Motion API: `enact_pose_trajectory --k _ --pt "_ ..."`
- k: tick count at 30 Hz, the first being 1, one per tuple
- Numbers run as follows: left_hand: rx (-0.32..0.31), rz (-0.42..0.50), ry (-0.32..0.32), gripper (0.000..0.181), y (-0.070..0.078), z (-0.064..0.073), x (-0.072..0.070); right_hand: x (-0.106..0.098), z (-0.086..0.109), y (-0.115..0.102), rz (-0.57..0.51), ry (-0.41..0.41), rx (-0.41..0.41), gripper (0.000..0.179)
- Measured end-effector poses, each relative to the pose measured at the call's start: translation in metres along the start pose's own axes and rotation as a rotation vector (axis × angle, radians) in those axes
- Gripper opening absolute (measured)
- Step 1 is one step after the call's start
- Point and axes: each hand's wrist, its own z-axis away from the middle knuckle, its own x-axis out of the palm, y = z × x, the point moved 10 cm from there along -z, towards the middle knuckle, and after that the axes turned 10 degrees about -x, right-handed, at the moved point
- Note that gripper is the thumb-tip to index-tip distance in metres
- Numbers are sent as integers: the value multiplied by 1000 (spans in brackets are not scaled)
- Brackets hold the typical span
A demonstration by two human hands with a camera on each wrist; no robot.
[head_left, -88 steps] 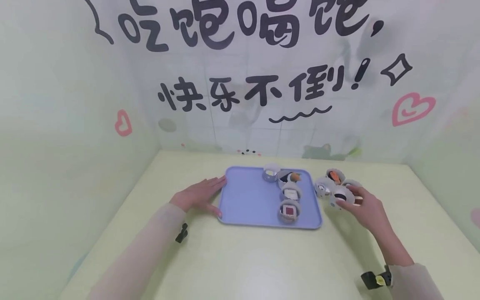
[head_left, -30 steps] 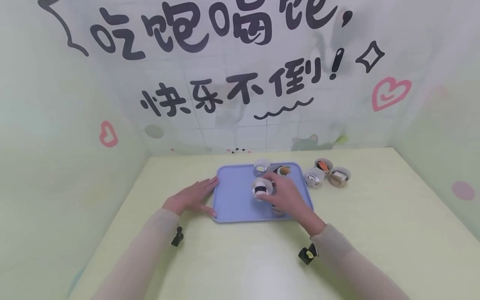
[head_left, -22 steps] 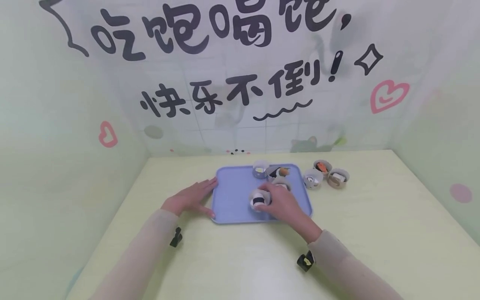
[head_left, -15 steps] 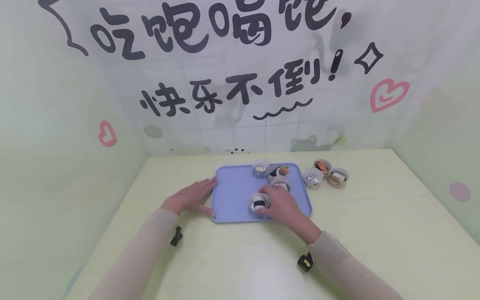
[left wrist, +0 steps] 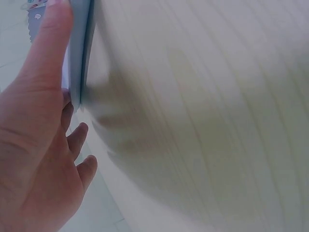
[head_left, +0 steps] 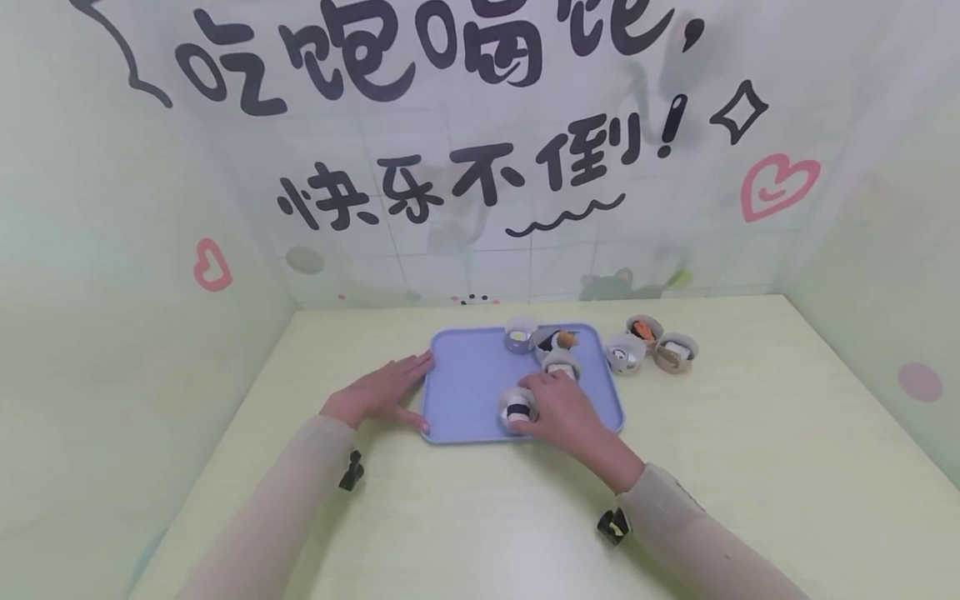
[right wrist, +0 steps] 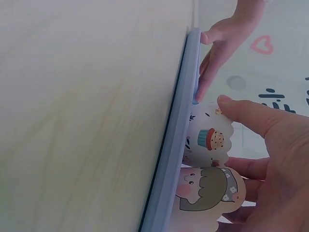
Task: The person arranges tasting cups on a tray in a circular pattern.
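Note:
My right hand [head_left: 566, 412] grips a small paper cup [right wrist: 207, 135] with a cupcake print. In it sits a white sushi piece [head_left: 517, 410] with a black band. The cup stands at the front of the blue tray [head_left: 465, 383]. Beside it in the right wrist view is a cup with a girl's face [right wrist: 207, 193]; the hand hides it in the head view. My left hand [head_left: 378, 392] rests with extended fingers against the tray's left edge, its thumb [left wrist: 50, 43] along the rim. Behind the right hand, the tray also bears a white-filled cup [head_left: 561, 367].
At the tray's back stand a cup with a yellow and white piece [head_left: 519, 336] and a cup with a dark and orange roll [head_left: 555, 342]. Right of the tray, several cups cluster, including one with an orange topping [head_left: 643, 331] and a brown one [head_left: 677, 354].
My right hand has carried the black-banded sushi cup from the cluster on the right leftward over the tray and lowered it at the front. The left hand has stayed at the tray's edge.

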Motion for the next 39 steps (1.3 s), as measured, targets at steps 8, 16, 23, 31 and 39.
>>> enact_pose_trajectory --k 8,16,23,31,39 --pt "-1 8 10 120 -3 -3 -5 -17 2 3 -52 19 -3 66" --pt "19 8 -5 120 0 -3 -2 -64 22 47 -186 163 93 52" --pt "24 2 -5 119 0 -2 -3 -108 51 106 -257 302 204 48" --pt "45 -5 5 119 3 0 2 -130 87 171 -293 350 328 52" --pt "17 10 1 118 1 3 2 -112 101 223 -400 277 458 76"
